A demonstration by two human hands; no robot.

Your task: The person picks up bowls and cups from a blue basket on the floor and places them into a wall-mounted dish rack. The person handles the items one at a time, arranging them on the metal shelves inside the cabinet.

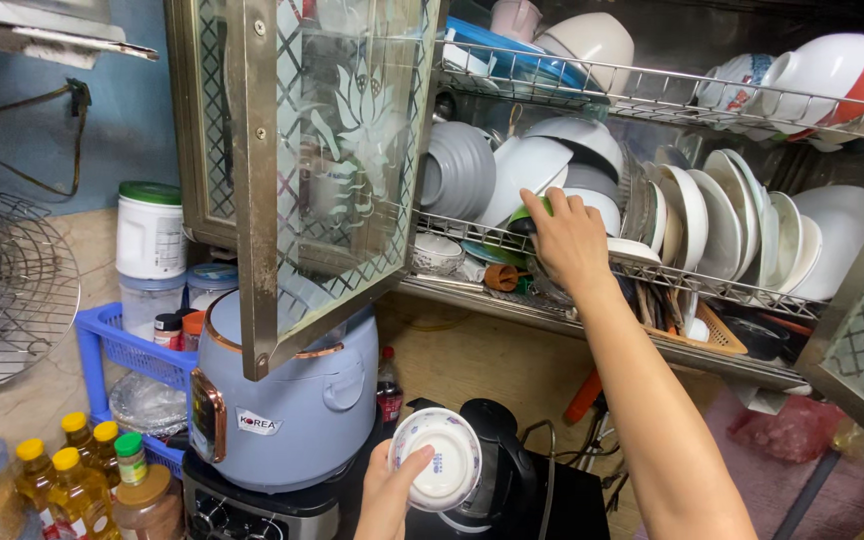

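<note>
Two hands [564,240], bowl [438,459], crowded rack [652,272]

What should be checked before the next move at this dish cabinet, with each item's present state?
1. Left hand grips the small patterned bowl: ok.
2. Right hand reaches the bowls on the middle rack: ok.
3. What the right fingers touch, a green-rimmed bowl: cannot tell if gripped.
4. Glass cabinet door swung open: ok.
5. Kettle directly under the held bowl: not ok.

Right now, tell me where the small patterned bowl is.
Bottom centre of the head view: the bowl is in the left hand, before the black kettle.
</note>
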